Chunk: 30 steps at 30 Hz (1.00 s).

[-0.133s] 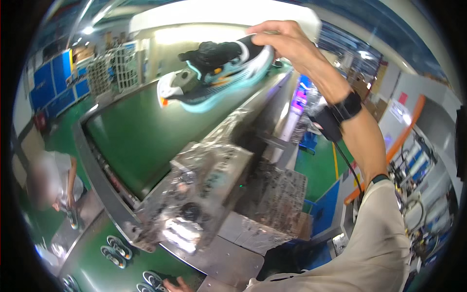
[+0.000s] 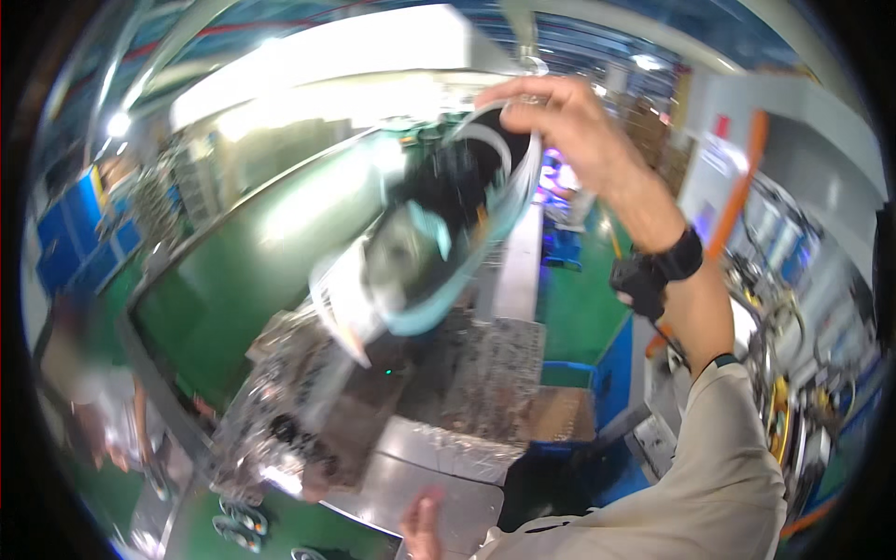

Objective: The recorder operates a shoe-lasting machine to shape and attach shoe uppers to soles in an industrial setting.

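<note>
The right hand [image 2: 560, 126] pinched the heel of a blurred black-and-white shoe [image 2: 425, 247], its long axis slanting toe-down leftward; the left hand [image 2: 422, 525] lay open on the counter [image 2: 457, 504]

- Shoe [image 2: 425, 247], centre of frame: black cloth-like upper, smooth pale rubbery sole, blurred.
- Machine [image 2: 485, 373], lower centre: crinkled, shiny foil wrapping; flat brushed metal plate below.
- Conveyor belt [image 2: 243, 271], left: smooth green, slightly glossy.
- Sleeve [image 2: 719, 467], lower right: matt beige cloth.

The shoe [image 2: 420, 252] in the raised right hand [image 2: 569, 140] now hangs toe-down and blurred, swung lower and nearer than a moment ago, when it lay level, higher up.
</note>
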{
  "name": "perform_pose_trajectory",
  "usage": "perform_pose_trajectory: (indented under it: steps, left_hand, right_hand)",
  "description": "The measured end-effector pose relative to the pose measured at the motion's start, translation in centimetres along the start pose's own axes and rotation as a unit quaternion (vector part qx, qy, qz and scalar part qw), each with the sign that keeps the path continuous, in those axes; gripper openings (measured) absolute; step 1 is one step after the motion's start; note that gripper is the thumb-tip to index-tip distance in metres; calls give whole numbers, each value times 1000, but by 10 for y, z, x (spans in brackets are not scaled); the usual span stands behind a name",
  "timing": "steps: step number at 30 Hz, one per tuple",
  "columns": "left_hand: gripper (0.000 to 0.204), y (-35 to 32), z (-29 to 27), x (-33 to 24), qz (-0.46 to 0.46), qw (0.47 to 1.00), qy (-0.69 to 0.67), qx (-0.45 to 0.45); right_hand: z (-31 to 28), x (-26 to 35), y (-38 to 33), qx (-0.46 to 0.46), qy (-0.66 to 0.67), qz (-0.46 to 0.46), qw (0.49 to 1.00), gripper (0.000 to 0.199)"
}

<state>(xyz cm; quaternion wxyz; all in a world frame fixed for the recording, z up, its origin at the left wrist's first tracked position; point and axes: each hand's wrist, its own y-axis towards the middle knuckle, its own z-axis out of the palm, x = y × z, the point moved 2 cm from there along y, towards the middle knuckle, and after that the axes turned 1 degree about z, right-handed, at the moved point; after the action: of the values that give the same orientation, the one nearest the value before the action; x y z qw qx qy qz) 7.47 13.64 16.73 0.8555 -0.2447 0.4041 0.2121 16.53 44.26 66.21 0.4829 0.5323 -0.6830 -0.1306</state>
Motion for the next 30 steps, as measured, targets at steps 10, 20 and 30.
perform_pose_trajectory:
  steps: [10,20,30]
  left_hand:
    - [73,-95,337,37,-376,769,-253,452]
    - [62,-273,492,228,-82,768,219,597]
    - [45,-306,671,532,28,733,291,613]
  right_hand:
    - [-156,-17,-395,-186,9,235,954,39]
    - [-236,64,-712,-581,-37,390,713,70]
    - [-340,139,-887,-786,-73,308,532,62]
